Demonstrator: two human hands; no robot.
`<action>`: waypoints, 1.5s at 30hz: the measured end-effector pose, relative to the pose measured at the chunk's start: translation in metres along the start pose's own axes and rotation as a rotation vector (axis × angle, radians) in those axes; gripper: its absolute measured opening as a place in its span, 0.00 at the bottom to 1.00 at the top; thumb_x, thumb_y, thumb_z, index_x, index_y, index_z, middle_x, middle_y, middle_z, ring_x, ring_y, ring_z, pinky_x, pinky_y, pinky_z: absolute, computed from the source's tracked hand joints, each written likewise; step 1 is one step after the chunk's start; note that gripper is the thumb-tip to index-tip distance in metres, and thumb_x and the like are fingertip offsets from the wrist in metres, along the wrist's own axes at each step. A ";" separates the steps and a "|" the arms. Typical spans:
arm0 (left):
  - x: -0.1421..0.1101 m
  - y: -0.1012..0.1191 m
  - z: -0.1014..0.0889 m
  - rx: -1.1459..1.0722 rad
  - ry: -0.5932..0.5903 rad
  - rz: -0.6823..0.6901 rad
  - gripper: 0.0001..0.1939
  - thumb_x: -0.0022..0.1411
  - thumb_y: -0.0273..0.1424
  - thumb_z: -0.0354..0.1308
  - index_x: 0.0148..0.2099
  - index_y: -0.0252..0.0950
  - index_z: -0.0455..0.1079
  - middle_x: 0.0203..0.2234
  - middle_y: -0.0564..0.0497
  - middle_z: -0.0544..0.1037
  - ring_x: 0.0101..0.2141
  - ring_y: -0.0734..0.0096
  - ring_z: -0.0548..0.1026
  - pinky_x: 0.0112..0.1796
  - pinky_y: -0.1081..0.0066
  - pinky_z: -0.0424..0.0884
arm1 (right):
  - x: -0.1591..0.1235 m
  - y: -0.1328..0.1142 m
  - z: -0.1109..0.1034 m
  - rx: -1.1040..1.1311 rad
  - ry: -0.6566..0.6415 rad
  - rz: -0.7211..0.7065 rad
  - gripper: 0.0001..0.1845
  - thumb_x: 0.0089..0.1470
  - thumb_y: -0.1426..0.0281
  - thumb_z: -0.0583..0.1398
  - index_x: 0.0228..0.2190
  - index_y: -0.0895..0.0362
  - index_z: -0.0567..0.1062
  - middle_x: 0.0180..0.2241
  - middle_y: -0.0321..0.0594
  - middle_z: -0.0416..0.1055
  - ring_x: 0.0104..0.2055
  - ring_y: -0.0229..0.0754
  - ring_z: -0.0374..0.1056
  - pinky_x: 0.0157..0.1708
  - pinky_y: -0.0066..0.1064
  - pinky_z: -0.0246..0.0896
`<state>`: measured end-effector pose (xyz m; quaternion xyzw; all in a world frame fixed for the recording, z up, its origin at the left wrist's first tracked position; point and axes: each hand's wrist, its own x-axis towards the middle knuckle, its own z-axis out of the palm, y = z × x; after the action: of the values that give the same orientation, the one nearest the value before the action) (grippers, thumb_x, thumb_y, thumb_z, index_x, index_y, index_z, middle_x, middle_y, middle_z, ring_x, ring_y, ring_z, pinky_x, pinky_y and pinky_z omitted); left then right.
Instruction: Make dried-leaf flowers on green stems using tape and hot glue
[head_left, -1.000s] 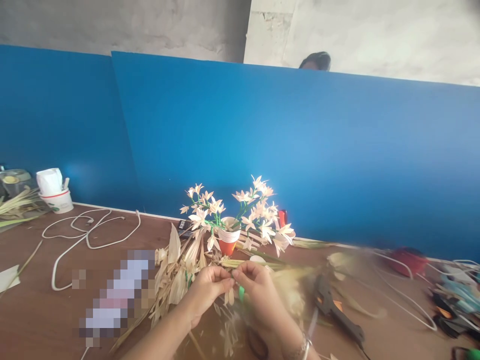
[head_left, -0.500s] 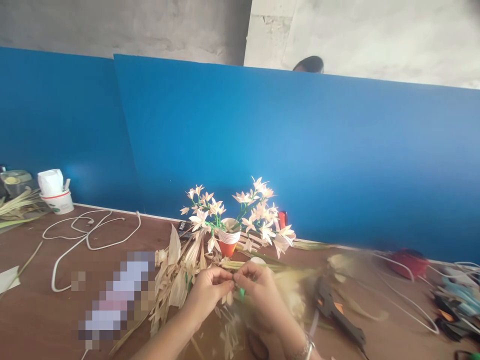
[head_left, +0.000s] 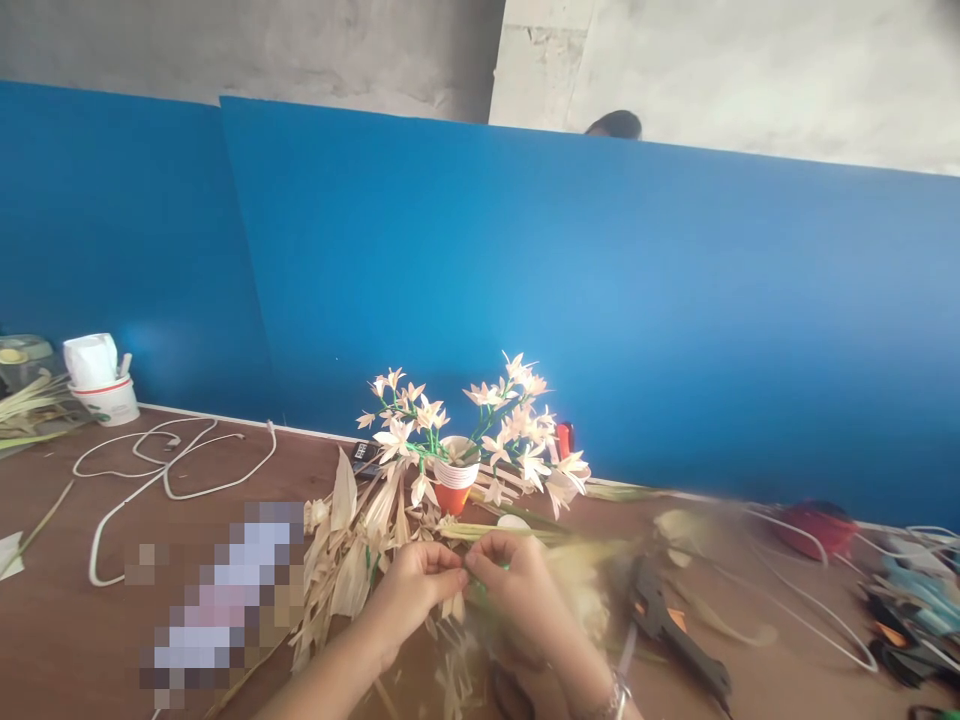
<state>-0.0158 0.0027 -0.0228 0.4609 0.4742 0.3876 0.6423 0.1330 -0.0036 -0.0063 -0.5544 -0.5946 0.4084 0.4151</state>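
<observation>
My left hand (head_left: pixel 411 592) and my right hand (head_left: pixel 517 592) meet at the bottom centre, fingertips pinched together on a small green stem with pale dried petals (head_left: pixel 469 588). Both hands are closed round this piece. Under and left of them lies a heap of dried straw-coloured leaves (head_left: pixel 352 560). Just beyond the hands stands an orange paper cup (head_left: pixel 455 480) holding a bunch of pale handmade flowers (head_left: pixel 480 425) on green stems.
A black glue gun (head_left: pixel 671 625) lies right of my hands. White cable (head_left: pixel 161 480) loops at left, near a white cup (head_left: pixel 105 395). A red object (head_left: pixel 814 522) and blurred tools lie at right. A blue partition (head_left: pixel 600 300) backs the brown table (head_left: pixel 75 620); a person's head shows above it.
My hands stay pinched on the small stem piece, shifting slightly. The view has drifted a little, so things at left sit further left.
</observation>
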 end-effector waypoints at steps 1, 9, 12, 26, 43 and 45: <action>-0.001 0.002 0.000 -0.037 -0.017 -0.027 0.11 0.41 0.34 0.65 0.27 0.33 0.72 0.19 0.54 0.74 0.24 0.73 0.67 0.29 0.72 0.59 | 0.000 -0.001 0.000 0.041 -0.003 0.011 0.09 0.45 0.70 0.59 0.17 0.60 0.72 0.18 0.35 0.65 0.23 0.35 0.59 0.24 0.26 0.52; -0.004 0.005 -0.004 -0.331 -0.237 -0.153 0.09 0.40 0.31 0.66 0.25 0.31 0.72 0.20 0.51 0.75 0.23 0.75 0.66 0.30 0.73 0.58 | -0.006 -0.017 0.001 0.293 -0.063 0.118 0.13 0.42 0.64 0.63 0.17 0.60 0.69 0.17 0.34 0.63 0.20 0.33 0.58 0.21 0.26 0.52; -0.004 0.003 -0.004 -0.298 -0.209 -0.134 0.08 0.41 0.30 0.66 0.25 0.31 0.72 0.21 0.51 0.76 0.23 0.75 0.67 0.30 0.73 0.59 | -0.008 -0.017 0.003 0.279 -0.002 0.117 0.13 0.43 0.64 0.63 0.18 0.59 0.69 0.17 0.34 0.64 0.21 0.34 0.58 0.22 0.26 0.53; -0.005 0.002 0.005 0.022 0.085 0.019 0.07 0.43 0.32 0.63 0.25 0.34 0.71 0.18 0.54 0.74 0.24 0.71 0.68 0.28 0.72 0.59 | 0.000 -0.003 -0.002 -0.033 0.005 0.032 0.08 0.43 0.68 0.63 0.19 0.60 0.76 0.20 0.36 0.70 0.25 0.38 0.62 0.26 0.28 0.56; -0.008 0.005 0.008 -0.014 0.034 0.052 0.12 0.45 0.38 0.62 0.26 0.34 0.69 0.19 0.53 0.74 0.22 0.72 0.68 0.26 0.73 0.60 | 0.006 0.004 -0.007 0.255 -0.092 0.115 0.20 0.37 0.55 0.66 0.16 0.61 0.73 0.15 0.35 0.65 0.19 0.32 0.55 0.20 0.25 0.50; -0.006 0.000 0.010 -0.020 0.062 0.086 0.11 0.46 0.38 0.62 0.26 0.34 0.69 0.18 0.54 0.73 0.21 0.73 0.67 0.25 0.73 0.60 | 0.006 0.005 -0.006 0.248 -0.092 0.106 0.20 0.38 0.55 0.66 0.16 0.61 0.73 0.15 0.34 0.64 0.19 0.32 0.54 0.19 0.25 0.48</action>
<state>-0.0079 -0.0048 -0.0197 0.4620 0.4698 0.4337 0.6146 0.1400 0.0029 -0.0087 -0.5101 -0.5281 0.5250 0.4304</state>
